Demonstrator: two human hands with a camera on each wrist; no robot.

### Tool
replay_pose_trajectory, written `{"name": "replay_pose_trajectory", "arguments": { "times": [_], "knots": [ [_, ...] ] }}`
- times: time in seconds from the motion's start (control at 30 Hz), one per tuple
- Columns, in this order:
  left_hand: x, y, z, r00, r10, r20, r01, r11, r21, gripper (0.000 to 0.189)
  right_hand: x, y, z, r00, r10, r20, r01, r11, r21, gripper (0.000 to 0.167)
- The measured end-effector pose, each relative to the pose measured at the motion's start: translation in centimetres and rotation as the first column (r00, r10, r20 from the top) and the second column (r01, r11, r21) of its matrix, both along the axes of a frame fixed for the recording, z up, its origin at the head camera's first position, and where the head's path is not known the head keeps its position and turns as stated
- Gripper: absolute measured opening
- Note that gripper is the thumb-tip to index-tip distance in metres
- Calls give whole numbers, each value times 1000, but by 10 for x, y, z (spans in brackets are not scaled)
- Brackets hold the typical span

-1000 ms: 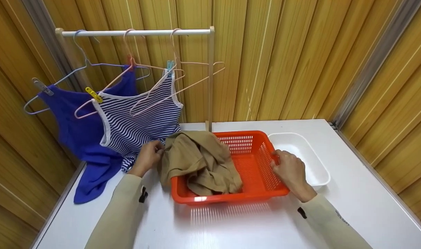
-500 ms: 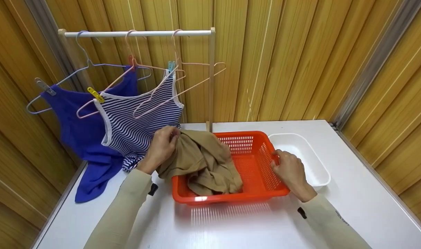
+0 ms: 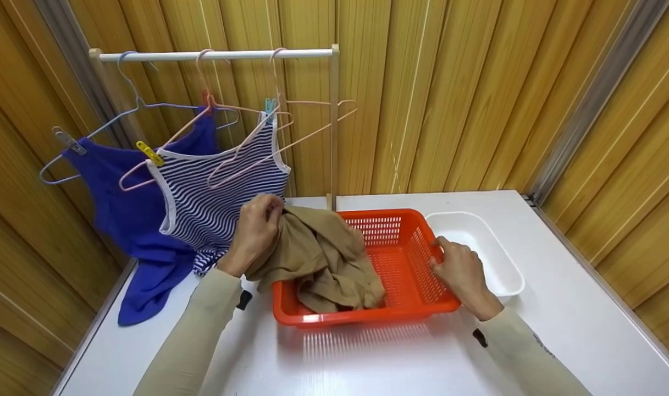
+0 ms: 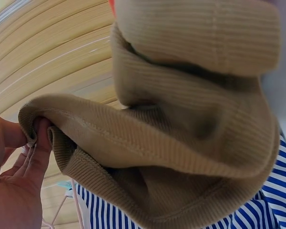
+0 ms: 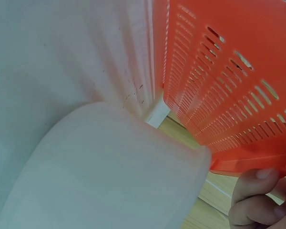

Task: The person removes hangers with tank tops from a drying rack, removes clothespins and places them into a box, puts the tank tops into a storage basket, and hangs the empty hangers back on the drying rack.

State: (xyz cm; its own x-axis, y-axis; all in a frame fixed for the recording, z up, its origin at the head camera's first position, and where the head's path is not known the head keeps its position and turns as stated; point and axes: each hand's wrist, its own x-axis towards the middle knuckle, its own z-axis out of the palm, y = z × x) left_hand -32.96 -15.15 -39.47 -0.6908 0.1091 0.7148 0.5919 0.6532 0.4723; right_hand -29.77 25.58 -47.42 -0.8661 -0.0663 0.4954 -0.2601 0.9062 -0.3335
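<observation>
A brown garment point(image 3: 318, 253) with ribbed edges lies bunched in the left part of a red plastic basket point(image 3: 400, 314) and spills over its left side. My left hand point(image 3: 255, 231) pinches the garment's edge and lifts it. In the left wrist view, thumb and fingers grip the ribbed hem point(image 4: 133, 138), which hangs in an open loop. On the other side my right hand point(image 3: 462, 273) grips the basket's right rim. The right wrist view shows its curled fingers point(image 5: 257, 195) at the red rim.
A white tub point(image 3: 493, 247) sits right of the basket. At the back left, a rack point(image 3: 219, 55) carries hangers; a blue top point(image 3: 125, 192) and a striped top point(image 3: 219, 181) hang from it with clothespins. A bare pink hanger point(image 3: 290, 147) hangs at the right.
My left hand has moved up and right from beside the brown garment's left side, raising its edge. The right hand has stayed on the basket rim.
</observation>
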Motion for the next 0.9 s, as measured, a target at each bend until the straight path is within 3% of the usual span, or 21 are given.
{"name": "replay_pose_trajectory", "arguments": {
  "times": [0.17,0.43,0.53,0.67,0.77,0.9],
  "knots": [
    [-1,-2,2,1000,7,-8,-7,1000,3,9,1,-1,2,999,7,40,-6,1000,-16,23],
    [2,-4,13,994,52,-99,-49,998,32,8,3,-3,5,996,13,85,-11,1000,-18,24],
    [12,8,19,994,3,-111,-2,1000,11,8,3,-3,7,996,13,91,-10,999,-31,24],
    [29,32,25,988,-134,-73,127,988,-83,9,3,-4,8,995,10,97,-7,999,-35,24],
    [40,46,23,963,-267,33,268,945,-186,10,3,-4,7,995,8,97,-4,999,-37,25],
    [48,54,14,872,-415,258,476,841,-257,10,3,-5,6,996,10,91,-7,999,-39,25]
  ]
}}
